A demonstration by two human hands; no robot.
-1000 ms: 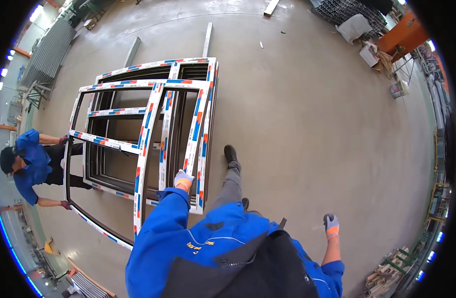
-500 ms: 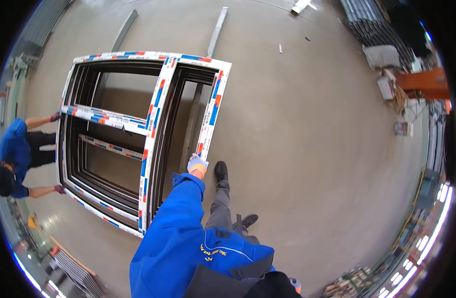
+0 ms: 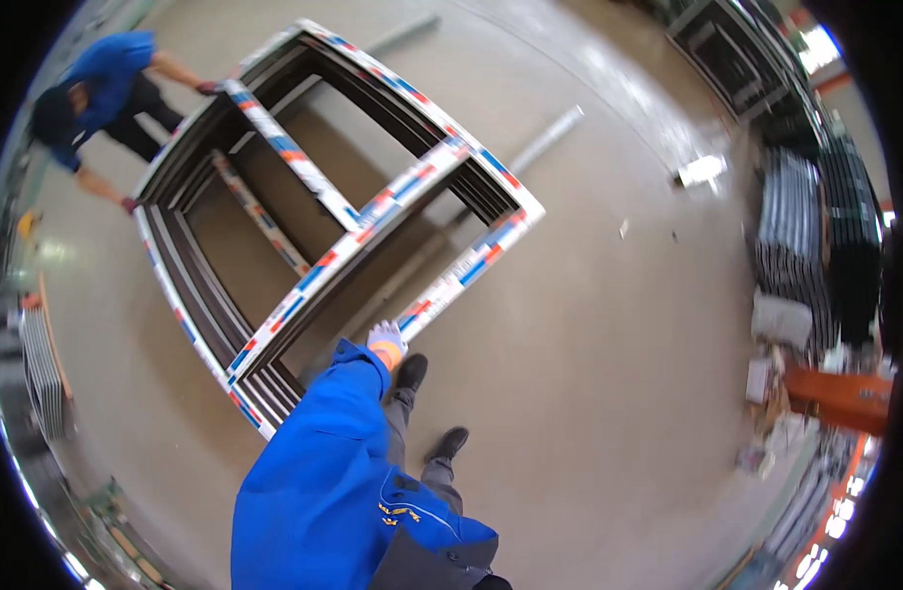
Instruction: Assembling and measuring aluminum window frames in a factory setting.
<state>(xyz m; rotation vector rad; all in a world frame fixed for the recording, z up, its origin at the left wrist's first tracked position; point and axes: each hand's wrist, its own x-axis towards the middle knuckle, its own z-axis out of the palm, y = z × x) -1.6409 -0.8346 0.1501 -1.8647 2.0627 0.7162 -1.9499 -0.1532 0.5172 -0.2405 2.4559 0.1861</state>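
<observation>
My left hand (image 3: 385, 341), in a light glove with an orange cuff, is closed around the near bar of a window frame (image 3: 471, 264). Several such dark frames appear layered together, faced with white protective film patterned in red and blue. Crossbars split them into openings, the floor showing through. My left arm in a blue sleeve (image 3: 319, 423) reaches out to the frame; my right hand is out of sight. At the far left a co-worker (image 3: 112, 84) in a blue shirt grips the opposite side with both gloved hands.
Metal bars (image 3: 548, 138) lie on the floor beyond and partly under the frames. Stacked dark profiles (image 3: 790, 251) stand at the right, near an orange beam (image 3: 840, 398). Another pile of long profiles (image 3: 40, 369) is at the left. My shoes (image 3: 412, 372) stand just beside the frame.
The view has turned, so the frames now lie slanted, and the co-worker appears higher up. My left hand keeps its hold on the frame. My right hand, glimpsed at the lower edge earlier, has gone out of view.
</observation>
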